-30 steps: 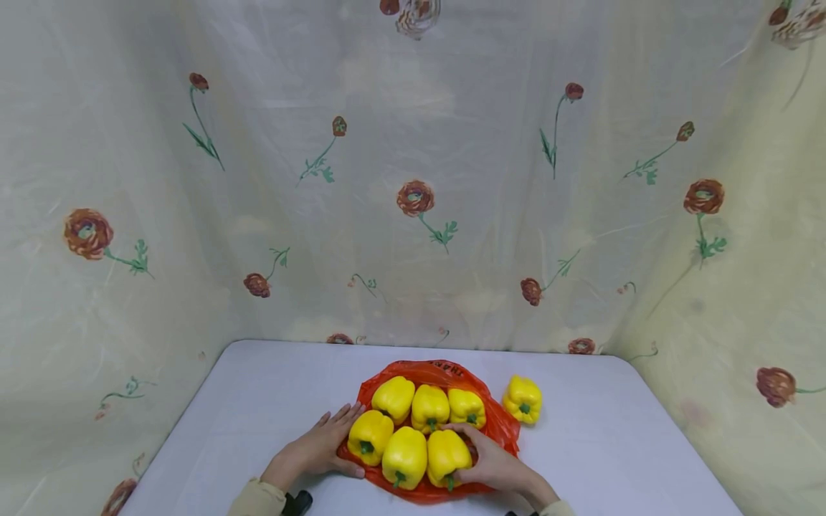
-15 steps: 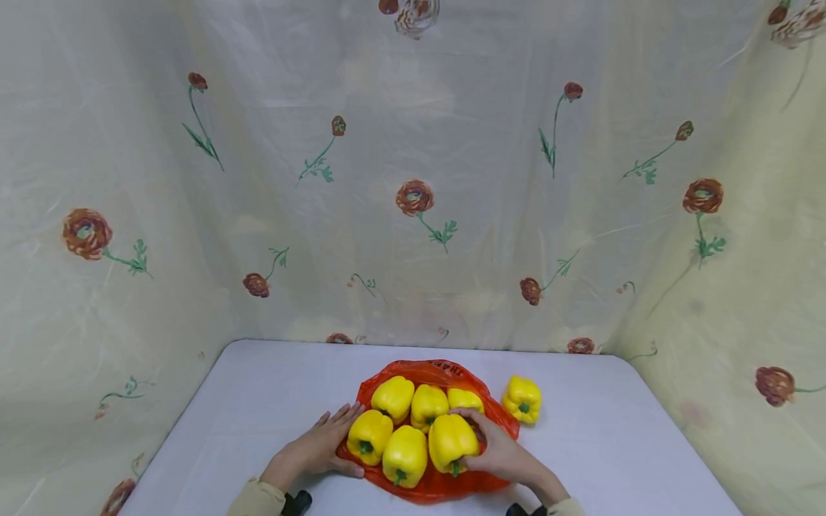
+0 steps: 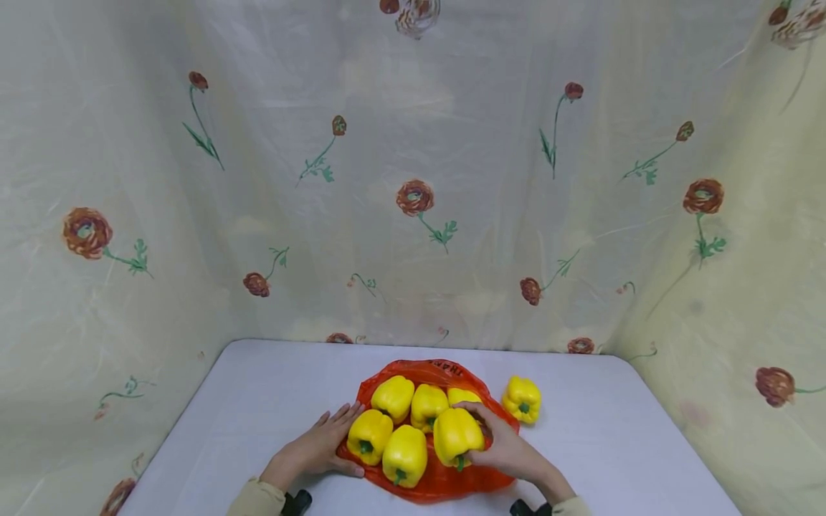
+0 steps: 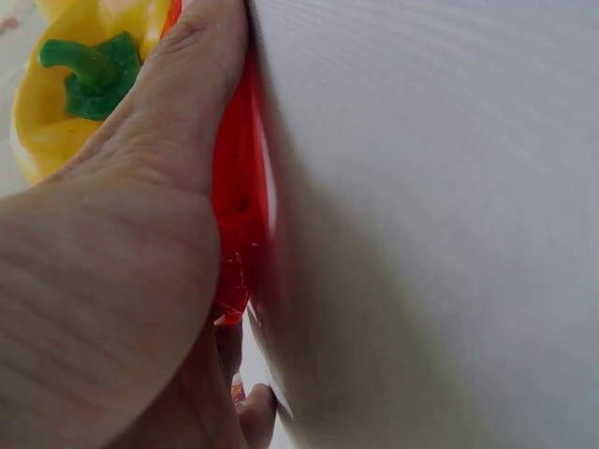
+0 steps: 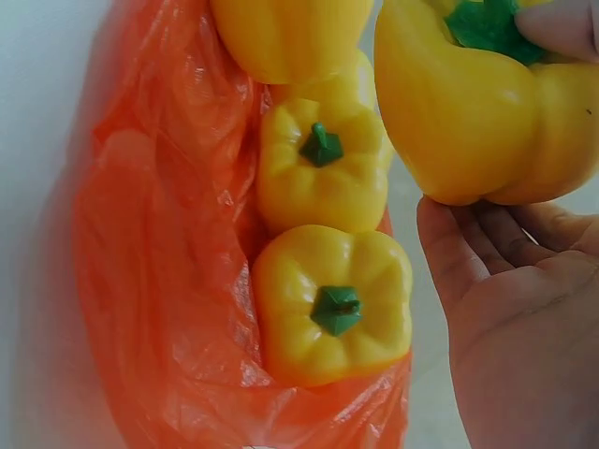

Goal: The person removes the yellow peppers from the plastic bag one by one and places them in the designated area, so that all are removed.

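In the head view my right hand [image 3: 510, 450] grips a yellow bell pepper [image 3: 457, 432] between thumb and fingers, over the right part of a red plastic bag [image 3: 445, 489]. The right wrist view has this held pepper [image 5: 468, 122] apart from the bag, the thumb beside its green stem. My left hand [image 3: 317, 446] lies with fingers extended along the bag's left edge, close to another pepper [image 3: 370, 436]. From the left wrist, that hand [image 4: 122, 243] touches the red plastic [image 4: 239, 178]. Several more yellow peppers [image 3: 404, 456] sit on the bag; one is partly hidden behind the right hand.
A single yellow bell pepper [image 3: 523, 399] stands on the white table [image 3: 600, 444], just right of the bag. Floral-patterned curtains [image 3: 477, 143] enclose the table at the back and both sides.
My right hand has lifted the front-right pepper off the bag and carried it slightly right and away from me, uncovering red plastic. The left hand has stayed put.
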The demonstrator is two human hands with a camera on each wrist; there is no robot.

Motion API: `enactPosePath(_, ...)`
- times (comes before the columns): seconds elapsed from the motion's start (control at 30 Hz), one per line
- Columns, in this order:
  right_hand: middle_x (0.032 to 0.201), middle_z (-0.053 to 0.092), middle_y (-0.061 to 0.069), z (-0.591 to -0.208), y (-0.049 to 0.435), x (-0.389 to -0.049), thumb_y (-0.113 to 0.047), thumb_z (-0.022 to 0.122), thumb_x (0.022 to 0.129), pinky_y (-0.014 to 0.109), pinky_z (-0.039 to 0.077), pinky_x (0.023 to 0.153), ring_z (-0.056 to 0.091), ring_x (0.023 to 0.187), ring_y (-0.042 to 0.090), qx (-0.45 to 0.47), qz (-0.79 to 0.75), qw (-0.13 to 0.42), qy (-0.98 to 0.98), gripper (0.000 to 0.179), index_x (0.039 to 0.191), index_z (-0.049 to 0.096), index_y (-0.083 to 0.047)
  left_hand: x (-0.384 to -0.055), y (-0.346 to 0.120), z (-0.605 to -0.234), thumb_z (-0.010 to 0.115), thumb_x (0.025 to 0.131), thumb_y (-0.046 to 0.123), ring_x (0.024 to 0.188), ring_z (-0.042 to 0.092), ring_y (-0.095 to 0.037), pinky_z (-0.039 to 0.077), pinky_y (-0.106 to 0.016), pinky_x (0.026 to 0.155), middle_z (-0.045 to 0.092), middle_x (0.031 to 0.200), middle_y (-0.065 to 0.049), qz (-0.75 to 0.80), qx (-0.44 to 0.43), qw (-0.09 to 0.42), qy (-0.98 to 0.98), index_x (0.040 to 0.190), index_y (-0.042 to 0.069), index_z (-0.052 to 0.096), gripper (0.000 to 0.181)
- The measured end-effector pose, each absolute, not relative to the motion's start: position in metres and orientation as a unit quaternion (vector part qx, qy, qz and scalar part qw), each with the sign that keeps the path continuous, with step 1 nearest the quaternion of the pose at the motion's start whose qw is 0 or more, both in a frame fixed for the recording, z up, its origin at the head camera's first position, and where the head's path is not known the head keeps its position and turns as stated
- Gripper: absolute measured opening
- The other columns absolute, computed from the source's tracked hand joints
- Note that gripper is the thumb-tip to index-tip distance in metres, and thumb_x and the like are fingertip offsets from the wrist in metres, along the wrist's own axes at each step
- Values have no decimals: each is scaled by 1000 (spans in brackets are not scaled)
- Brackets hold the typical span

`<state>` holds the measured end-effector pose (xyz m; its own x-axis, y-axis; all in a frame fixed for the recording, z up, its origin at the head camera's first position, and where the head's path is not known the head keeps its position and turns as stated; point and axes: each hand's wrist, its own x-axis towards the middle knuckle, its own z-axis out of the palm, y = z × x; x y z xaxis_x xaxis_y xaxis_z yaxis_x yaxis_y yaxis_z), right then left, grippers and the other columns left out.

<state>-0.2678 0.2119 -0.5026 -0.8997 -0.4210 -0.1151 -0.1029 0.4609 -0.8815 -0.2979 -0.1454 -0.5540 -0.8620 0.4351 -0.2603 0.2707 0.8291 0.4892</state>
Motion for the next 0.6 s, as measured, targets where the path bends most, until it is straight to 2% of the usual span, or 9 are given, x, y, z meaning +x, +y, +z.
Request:
enactPosePath(0.27, 140, 43, 8, -494, 220, -268, -18, 77, 78, 44, 47, 100, 48, 116, 27, -166, -515, 146, 828, 74, 141, 38, -20, -299, -144, -555, 69, 68, 68, 149, 14, -32, 7, -60, 119, 22, 161, -7, 221, 186, 182, 940, 155, 15, 21, 112)
enactPosePath(0.6, 141, 43, 10, -478, 244, -272, -11, 78, 76, 44, 49, 100, 48, 117, 29, -126, -538, 93, 829, 80, 144, 36, -14, -298, -144, -554, 69, 69, 68, 149, 14, -32, 7, -60, 119, 22, 161, -7, 223, 186, 183, 939, 155, 14, 22, 112)
